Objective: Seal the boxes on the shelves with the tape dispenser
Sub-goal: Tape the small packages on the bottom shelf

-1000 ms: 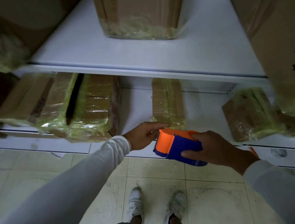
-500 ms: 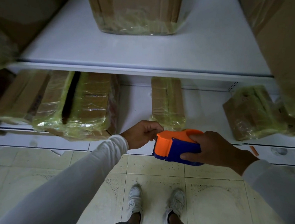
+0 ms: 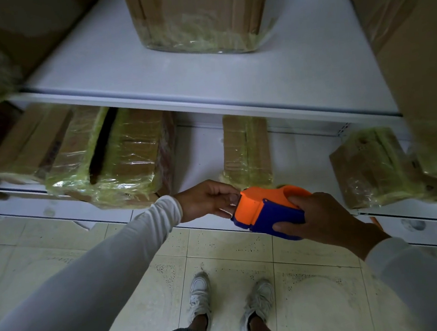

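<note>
An orange-and-blue dispenser [image 3: 267,212], lying roughly level with its orange nose pointed left, is gripped by the right hand [image 3: 322,222], while something at that nose is pinched by the left hand [image 3: 206,200] just beside it.

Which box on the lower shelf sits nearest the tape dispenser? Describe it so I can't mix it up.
Find the lower shelf, under the white upper shelf. Near its middle, just behind the tape dispenser, stands a narrow box alone. Unlike the wide boxes on the left, it is slim, with bare shelf on both sides.
</note>
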Motion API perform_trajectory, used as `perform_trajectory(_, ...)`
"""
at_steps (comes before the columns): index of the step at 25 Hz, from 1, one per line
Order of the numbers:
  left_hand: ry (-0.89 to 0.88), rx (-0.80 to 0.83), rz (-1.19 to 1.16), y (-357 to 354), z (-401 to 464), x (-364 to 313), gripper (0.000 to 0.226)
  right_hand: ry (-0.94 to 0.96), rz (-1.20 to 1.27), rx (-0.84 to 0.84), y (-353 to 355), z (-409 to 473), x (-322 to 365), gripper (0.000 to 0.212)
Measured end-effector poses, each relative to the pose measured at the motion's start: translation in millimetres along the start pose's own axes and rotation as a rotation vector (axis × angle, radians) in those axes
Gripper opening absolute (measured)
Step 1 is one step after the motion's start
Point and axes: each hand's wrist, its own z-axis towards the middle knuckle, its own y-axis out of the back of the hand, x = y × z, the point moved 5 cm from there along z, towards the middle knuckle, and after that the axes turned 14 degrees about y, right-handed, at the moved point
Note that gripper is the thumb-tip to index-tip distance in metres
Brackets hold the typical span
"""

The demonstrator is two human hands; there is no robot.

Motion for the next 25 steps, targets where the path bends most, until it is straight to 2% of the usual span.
perform_trajectory(9,-0.009,-0.014,0.023,4,-4,1,0.018,0.005,0.031,0.021,-6,3,2,0.070)
perform_trajectory(18,-0.121,-0.062,0.068,-2,0,-6,0.014,-0.006,0.065,0.018,-8,6,2,0.066)
perform_trajectory(20,-0.181,-0.131,-0.065,13,-8,-8,0.012,-0.027,0.100,0.040,-5,-3,-6,0.061)
perform_trajectory(22,-0.171,-0.310,-0.297,55,-27,2,0.014,-0.083,0.122,0.062,3,-26,-21,0.058)
perform_trajectory(23,-0.146,-0.386,-0.331,72,-36,9,0.015,-0.117,0.118,0.059,9,-38,-27,0.057)
perform_trajectory(25,-0.099,-0.357,-0.231,71,-39,12,0.013,-0.140,0.097,0.040,16,-48,-34,0.055)
